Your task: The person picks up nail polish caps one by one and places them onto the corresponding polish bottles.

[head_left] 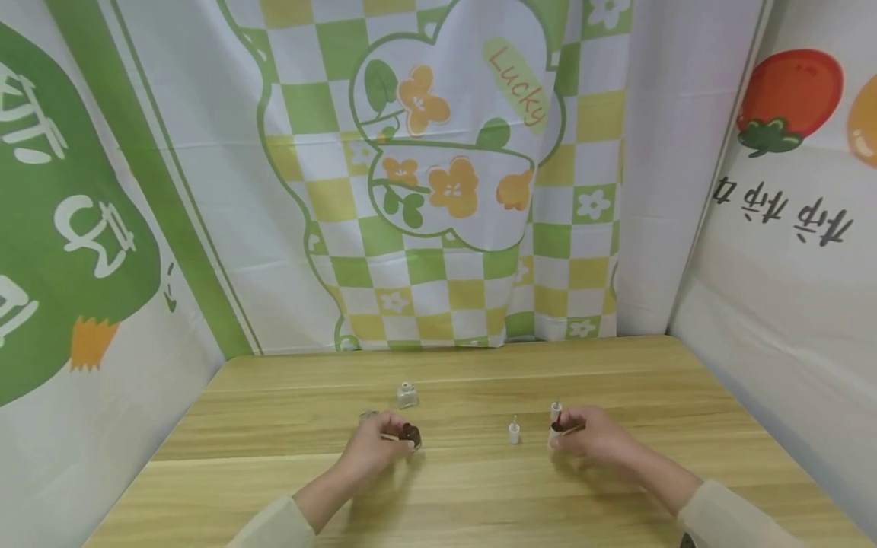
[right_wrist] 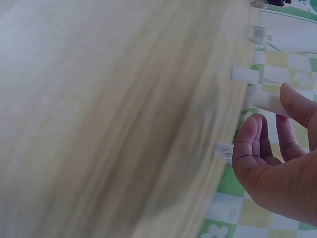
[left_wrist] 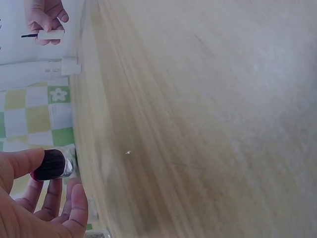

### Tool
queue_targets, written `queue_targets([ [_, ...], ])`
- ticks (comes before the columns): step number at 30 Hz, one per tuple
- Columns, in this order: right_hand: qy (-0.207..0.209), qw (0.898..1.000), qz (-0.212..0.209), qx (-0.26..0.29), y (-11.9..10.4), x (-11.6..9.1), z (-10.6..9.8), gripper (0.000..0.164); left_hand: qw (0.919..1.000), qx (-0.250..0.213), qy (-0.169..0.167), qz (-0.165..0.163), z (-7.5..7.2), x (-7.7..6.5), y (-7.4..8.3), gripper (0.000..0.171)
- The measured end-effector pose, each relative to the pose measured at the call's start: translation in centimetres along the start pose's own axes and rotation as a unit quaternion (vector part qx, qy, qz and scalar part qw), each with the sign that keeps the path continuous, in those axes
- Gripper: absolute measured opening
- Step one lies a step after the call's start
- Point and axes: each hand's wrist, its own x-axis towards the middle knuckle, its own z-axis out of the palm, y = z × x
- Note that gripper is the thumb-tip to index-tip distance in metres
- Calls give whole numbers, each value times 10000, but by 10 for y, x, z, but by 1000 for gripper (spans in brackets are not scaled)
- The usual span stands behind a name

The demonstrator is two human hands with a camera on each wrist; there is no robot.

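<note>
Between its thumb and fingers, my left hand (head_left: 373, 447) grips a small glass bottle of dark red nail polish (head_left: 411, 435), seen close up as the dark bottle (left_wrist: 52, 165) in the left wrist view. My right hand (head_left: 596, 436) pinches a white nail polish cap (head_left: 554, 439); its brush, dark with polish, points upward. The same white cap (right_wrist: 270, 104) shows between thumb and fingers in the right wrist view. Two more white caps stand brush up on the table: one cap (head_left: 514, 434) left of my right hand, another cap (head_left: 556, 410) just behind it.
An uncapped, clear glass bottle (head_left: 407, 396) stands on the wooden table (head_left: 473, 495) behind my left hand. Another glass bottle (head_left: 368, 415) is partly hidden by that hand. Printed curtains (head_left: 445, 289) hang along the table's back edge and both sides.
</note>
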Motion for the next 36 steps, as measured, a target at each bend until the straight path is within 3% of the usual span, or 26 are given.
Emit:
queue_targets([
  [11, 56, 9999, -138, 9, -22, -5, -6, 25, 9998, 42, 186, 103, -3, -5, 12, 23],
  [19, -34, 9992, -402, 2, -35, -11, -10, 27, 9988, -283, 377, 156, -4, -6, 19, 24],
  [26, -230, 9983, -422, 316, -45, -14, -12, 28, 9970, -699, 135, 307, -1, -8, 25, 26],
  [36, -583, 9939, -600, 714, -52, -17, -6, 26, 9949, -858, -287, 437, 4, -13, 32, 28],
])
